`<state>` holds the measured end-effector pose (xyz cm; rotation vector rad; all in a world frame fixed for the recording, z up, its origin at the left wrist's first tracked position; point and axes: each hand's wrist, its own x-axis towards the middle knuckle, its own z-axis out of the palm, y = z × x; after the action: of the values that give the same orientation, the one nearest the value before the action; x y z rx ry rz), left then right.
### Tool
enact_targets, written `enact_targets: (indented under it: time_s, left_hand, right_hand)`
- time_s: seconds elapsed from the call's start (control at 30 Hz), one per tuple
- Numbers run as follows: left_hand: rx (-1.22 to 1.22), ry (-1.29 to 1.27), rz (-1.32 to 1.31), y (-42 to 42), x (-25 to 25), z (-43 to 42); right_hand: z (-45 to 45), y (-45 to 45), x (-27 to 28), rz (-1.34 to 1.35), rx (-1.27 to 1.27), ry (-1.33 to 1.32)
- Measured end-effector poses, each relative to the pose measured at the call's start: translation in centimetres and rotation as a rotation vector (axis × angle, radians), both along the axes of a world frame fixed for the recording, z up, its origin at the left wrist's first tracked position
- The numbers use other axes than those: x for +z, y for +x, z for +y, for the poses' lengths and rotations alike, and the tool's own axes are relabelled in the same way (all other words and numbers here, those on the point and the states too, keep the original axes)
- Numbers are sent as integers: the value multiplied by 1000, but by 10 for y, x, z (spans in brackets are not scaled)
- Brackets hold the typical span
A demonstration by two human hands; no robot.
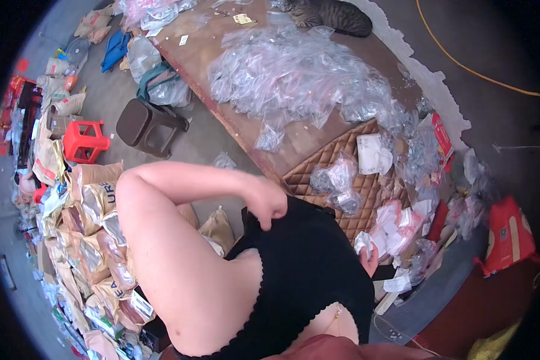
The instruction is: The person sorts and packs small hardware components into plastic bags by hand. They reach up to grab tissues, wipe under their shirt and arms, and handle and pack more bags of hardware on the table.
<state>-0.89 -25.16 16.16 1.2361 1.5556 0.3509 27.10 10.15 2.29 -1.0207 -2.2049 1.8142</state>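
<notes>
- Holding one white packet (pixel 363 242), the right hand (pixel 369 261), partly curled, was near the quilted mat's (pixel 333 153) near edge.
- The left hand (pixel 267 201) was loosely fisted; its palm was hidden.
- One cat (pixel 336 17), two stools (pixel 153 125) showed.
- Bags (pixel 300 75) overlapped, uncountable.
- Black clothing (pixel 312 258) blocked the mat's near part.

A brown sack (pixel 99 201) reads "URE"; a lower sack (pixel 109 294), "EA".

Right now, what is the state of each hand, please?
Left hand: fingers curled closed, nothing visible in it.
Right hand: partly hidden, fingers on a crumpled white piece; whether paper or plastic, I cannot tell.
</notes>
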Motion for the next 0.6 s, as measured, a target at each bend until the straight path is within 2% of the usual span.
enact_targets:
  time_s: [0.03, 0.07, 0.1, 0.13, 0.17, 0.2, 0.23, 0.3, 0.33, 0.37, 0.4, 0.43, 0.47, 0.5, 0.53, 0.57, 0.6]
  left_hand:
    - [-184, -36, -21, -18, -23, -1]
    - [-235, -36, 82, -44, -53, -8]
    - [-288, -39, 185, -69, -84, -16]
    - [-342, -229, 549, -88, -64, -10]
    - [-237, -183, 710, -113, -41, -11]
    - [-69, -147, 710, -145, -39, -5]
    - [-187, -232, 875, -174, -27, 24]
    - [6, 4, 1125, -209, 29, 65]
    - [-2, 68, 1311, -226, 50, 88]
    - [-35, 135, 1409, -232, 84, 104]
    - [-74, 324, 1576, -252, 92, 120]
    - [10, 496, 1677, -274, 89, 138]
    - [-42, 461, 1755, -271, 114, 152]
    - [-48, 465, 1759, -273, 131, 164]
    - [-175, 506, 1811, -277, 145, 174]
    - [-305, 536, 1858, -282, 154, 178]
    - [-314, 517, 1855, -280, 160, 177]
  right_hand:
    - [3, 2, -1, -21, -22, -20]
    - [6, 3, -3, -37, -45, -43]
    - [17, 5, -10, -82, -6, 49]
    - [14, -8, 7, -99, 27, 141]
    - [14, -24, 26, -117, 55, 233]
    - [23, -39, 32, -109, 131, 326]
    - [29, -55, 39, -106, 203, 420]
    - [20, -116, 74, 75, 396, 710]
    - [2, -148, 105, -17, 472, 711]
    - [-24, -176, 122, 90, 502, 584]
    - [-62, -200, 158, 107, 615, 520]
    - [-100, -221, 182, 14, 758, 435]
    - [-136, -232, 202, 93, 935, 266]
    - [-170, -238, 212, 296, 1123, 101]
    - [-200, -237, 220, 397, 1256, -90]
    - [-224, -232, 236, 215, 1380, -356]
    - [-237, -229, 251, 57, 1527, -527]
